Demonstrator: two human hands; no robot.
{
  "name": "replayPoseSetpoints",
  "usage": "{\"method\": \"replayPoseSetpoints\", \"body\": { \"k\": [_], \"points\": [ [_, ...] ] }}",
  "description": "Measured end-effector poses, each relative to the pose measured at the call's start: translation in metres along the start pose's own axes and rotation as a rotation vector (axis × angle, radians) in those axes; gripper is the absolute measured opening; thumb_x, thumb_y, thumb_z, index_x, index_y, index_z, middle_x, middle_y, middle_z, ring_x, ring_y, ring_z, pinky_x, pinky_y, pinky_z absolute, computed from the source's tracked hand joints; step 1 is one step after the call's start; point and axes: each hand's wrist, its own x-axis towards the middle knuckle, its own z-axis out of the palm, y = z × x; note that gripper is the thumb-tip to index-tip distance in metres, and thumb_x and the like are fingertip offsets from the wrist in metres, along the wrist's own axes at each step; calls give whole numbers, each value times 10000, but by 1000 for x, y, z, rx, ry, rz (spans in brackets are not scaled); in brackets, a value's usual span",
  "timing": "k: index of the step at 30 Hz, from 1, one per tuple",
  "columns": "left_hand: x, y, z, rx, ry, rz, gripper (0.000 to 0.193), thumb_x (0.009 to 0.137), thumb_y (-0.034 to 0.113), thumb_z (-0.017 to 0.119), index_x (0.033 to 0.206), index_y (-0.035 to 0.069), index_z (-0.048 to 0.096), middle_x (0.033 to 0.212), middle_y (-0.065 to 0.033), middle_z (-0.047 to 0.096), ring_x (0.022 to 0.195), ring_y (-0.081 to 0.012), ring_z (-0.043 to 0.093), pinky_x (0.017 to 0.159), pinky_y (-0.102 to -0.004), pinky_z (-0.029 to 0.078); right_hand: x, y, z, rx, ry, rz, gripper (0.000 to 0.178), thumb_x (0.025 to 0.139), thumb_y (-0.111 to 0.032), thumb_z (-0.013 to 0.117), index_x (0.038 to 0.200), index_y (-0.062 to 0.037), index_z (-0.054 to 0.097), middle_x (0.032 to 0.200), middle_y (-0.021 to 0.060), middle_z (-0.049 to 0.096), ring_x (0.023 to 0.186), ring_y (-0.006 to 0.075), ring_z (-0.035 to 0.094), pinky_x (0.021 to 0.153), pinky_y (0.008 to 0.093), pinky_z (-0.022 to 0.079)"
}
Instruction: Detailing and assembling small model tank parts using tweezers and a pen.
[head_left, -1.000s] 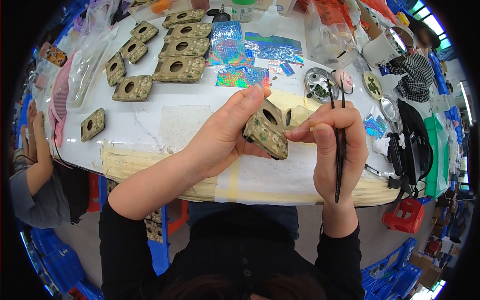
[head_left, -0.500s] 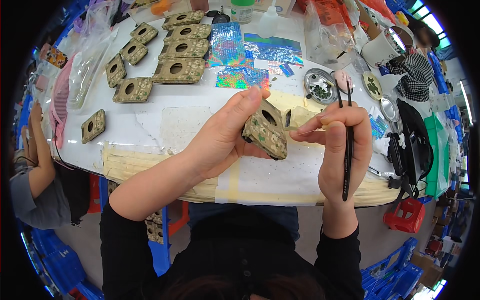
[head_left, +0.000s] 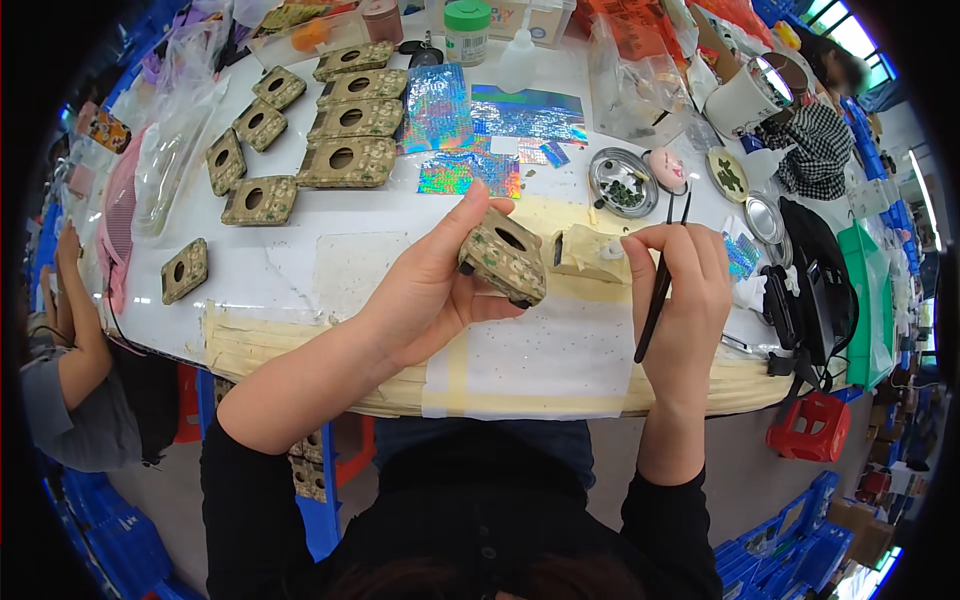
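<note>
My left hand [head_left: 437, 272] is closed around a camouflage-patterned casing [head_left: 500, 262] with an oval hole, tilted above the white paper. Black tweezers [head_left: 655, 310] lie across my right hand [head_left: 682, 290], their tips pointing away from me. That hand's thumb and forefinger come together at the right end of a block wrapped in cream tape [head_left: 590, 262], beside a small whitish tip. Whether they pinch something small there I cannot make out. More casings of the same pattern [head_left: 345, 160] lie at the far left, several in a column and others loose.
Holographic sheets [head_left: 500, 110] lie beyond my hands. A round metal tin [head_left: 597, 186] holds dark green bits; a pink egg-shaped thing [head_left: 668, 168] and a dish with green pieces [head_left: 722, 160] are beside it. Right: black bag [head_left: 815, 260], green tray [head_left: 868, 340]. A person's arm [head_left: 85, 330] is at far left.
My right hand has moved away from the casing to the end of the taped block, and the tweezers have tilted. My left hand still holds the casing, slightly shifted. The view has shifted a little.
</note>
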Motion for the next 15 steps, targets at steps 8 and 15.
{"method": "replayPoseSetpoints", "body": {
  "k": [8, 15],
  "points": [
    [0, 0, -2, -17, 22, -29, 490, 942, 520, 363, 1235, 137, 453, 1117, -180, 580, 748, -208, 656, 597, -275, 551, 6, -15, -14, 377, 202, 36, 120, 757, -11, 691, 829, -23, 596, 743, 80, 568, 666, 209, 512, 600, 275, 410],
    [-3, 0, 6, 19, 32, -33, 527, 943, 527, 355, 1272, 121, 426, 1055, -123, 597, 757, -198, 639, 595, -273, 541, 7, -28, -2, 865, -23, 171, 74, 848, -35, 619, 838, -6, 551, 723, 44, 529, 659, 122, 504, 579, 232, 383]
  ]
}}
